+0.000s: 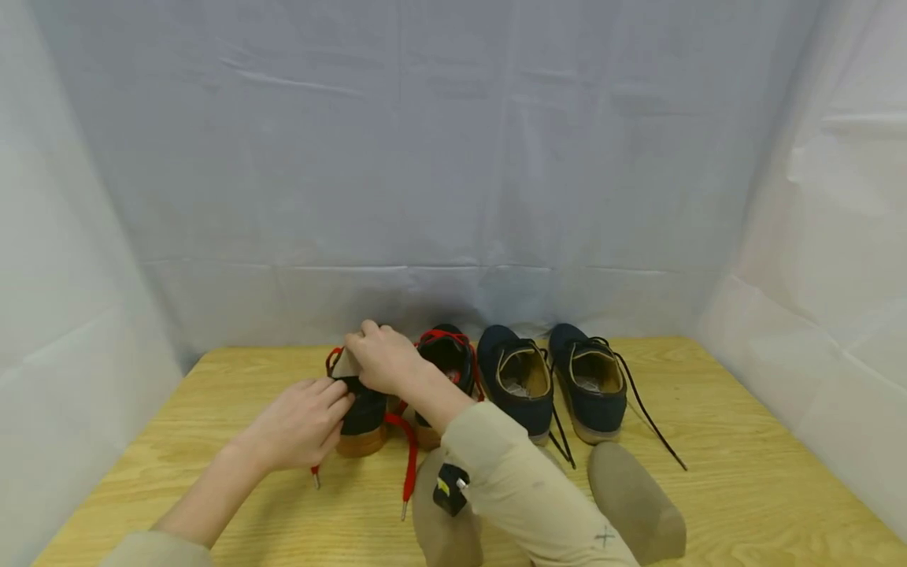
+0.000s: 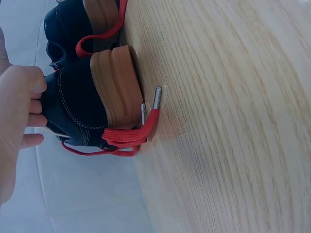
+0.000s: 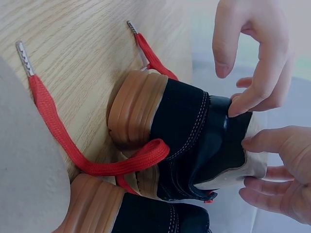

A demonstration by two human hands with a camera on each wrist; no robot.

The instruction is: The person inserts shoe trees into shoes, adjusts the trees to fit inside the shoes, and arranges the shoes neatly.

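Left hand grips heel of the left red-laced shoe, fingers curled on its back collar. That shoe stands upright on the wooden table, far left of the row. Red laces trail toward the near edge, metal tips on the wood. Right hand reaches across, pinching the shoe's tongue/top edge. Second red-laced shoe just beside it, then two navy shoes with dark laces. Two tan insoles lie near the front.
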